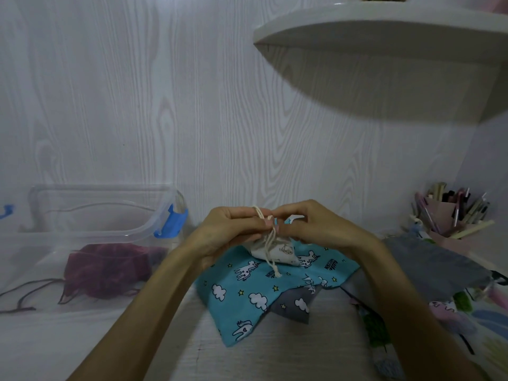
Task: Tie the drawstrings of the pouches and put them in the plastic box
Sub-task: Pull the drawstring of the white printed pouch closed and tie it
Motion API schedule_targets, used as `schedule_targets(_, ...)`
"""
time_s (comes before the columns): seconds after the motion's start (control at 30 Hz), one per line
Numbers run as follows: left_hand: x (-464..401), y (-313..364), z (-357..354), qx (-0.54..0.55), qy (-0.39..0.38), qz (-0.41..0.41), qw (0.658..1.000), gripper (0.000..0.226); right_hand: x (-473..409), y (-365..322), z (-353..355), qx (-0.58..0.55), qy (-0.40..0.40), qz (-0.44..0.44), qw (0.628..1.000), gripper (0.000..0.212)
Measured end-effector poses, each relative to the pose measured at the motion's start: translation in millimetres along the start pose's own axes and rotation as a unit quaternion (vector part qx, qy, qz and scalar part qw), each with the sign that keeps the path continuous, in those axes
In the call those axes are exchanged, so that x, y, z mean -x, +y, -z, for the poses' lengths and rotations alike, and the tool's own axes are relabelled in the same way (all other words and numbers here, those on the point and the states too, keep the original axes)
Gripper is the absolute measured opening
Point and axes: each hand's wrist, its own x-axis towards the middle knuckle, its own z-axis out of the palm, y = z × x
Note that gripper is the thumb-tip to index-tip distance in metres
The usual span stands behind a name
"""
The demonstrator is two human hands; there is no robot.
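Hands meet in the middle above the tabletop (pixel 275 353); the left hand (pixel 228 232) and the right hand (pixel 316 226) are both curled round the cream drawstring (pixel 268 243) of a small white pouch (pixel 277 251); each grip is clamped on the cord, the fingertips almost touching each other; a loop of the cord passes over the left forefinger, and two loose ends hang down to a knot just in front of the pouch. The white pouch rests on a turquoise pouch (pixel 247 295) printed with clouds, stars and unicorns, which lies flat on the tabletop; a grey printed cloth (pixel 294 306) looks out from under its near corner. To the right lie a plain grey pouch (pixel 434 268) and more patterned fabric (pixel 481 325), perhaps other pouches, but the edge of the view is too distorted to tell. To the left stands the clear plastic box (pixel 115 229) with blue clips; a dark red pouch (pixel 110 268) is inside it, its dark cord trailing to the left. A pink holder (pixel 445 218) with pens stands far right; a white shelf (pixel 384 31) hangs on the wall above.
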Motion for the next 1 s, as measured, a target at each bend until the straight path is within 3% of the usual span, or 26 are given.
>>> schedule_targets(0.17,-0.6,0.4,0.6,0.002,0.027,-0.005,1.0,0.019,-4.1,3.3,-4.2,0.005,0.095,0.041,0.995,0.012)
schedule_targets(0.27,-0.2,-1.8,0.1,-0.089,0.081,-0.058,0.991,0.018,-3.8,2.4,-3.9,-0.01,0.125,0.029,0.992,0.007)
schedule_targets(0.5,-4.4,-17.9,-2.0,-0.267,0.18,-0.219,0.921,0.009,-7.9,3.0,-9.7,-0.032,0.068,-0.019,0.997,0.009)
schedule_targets(0.67,-6.8,-28.1,-0.8,-0.258,0.194,-0.269,0.907,0.01,-5.8,3.4,-11.1,-0.109,-0.011,-0.034,0.993,0.019)
schedule_targets(0.83,-5.1,-25.6,-1.1,-0.223,0.189,-0.313,0.904,0.01,-8.5,10.4,-9.0,-0.209,0.024,-0.085,0.974,0.03)
schedule_targets(0.93,-6.9,-27.4,-0.3,-0.245,0.174,-0.323,0.897,0.012,-8.8,16.3,-11.2,-0.238,-0.003,-0.061,0.969,0.024)
schedule_targets(1.0,-8.0,-29.5,0.6,-0.258,0.177,-0.329,0.891,0.018,-10.1,17.5,-11.7,-0.225,0.021,-0.058,0.973,0.018)
